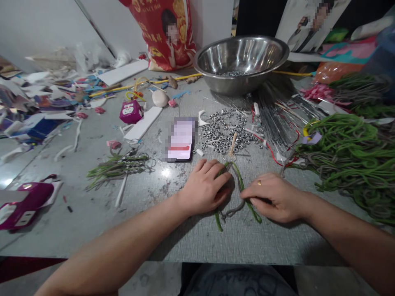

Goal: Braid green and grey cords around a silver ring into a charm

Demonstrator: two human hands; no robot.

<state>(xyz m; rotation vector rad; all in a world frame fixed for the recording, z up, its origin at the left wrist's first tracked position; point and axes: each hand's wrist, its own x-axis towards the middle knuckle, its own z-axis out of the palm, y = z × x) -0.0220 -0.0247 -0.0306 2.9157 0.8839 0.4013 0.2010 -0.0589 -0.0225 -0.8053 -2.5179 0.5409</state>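
Long green cord (239,176) lies on the table between your hands, long axis running away from you, bend at the far end, tails toward you. Your right hand (274,197) has its index fingertip at the right strand; cannot tell whether it pinches. Your left hand (205,187) curls over the left strand, grip hidden. Neither hand clearly nearer. Room: toward the grey tabletop's (173,242) near edge; small silver metal rings (220,131) crowd the far side.
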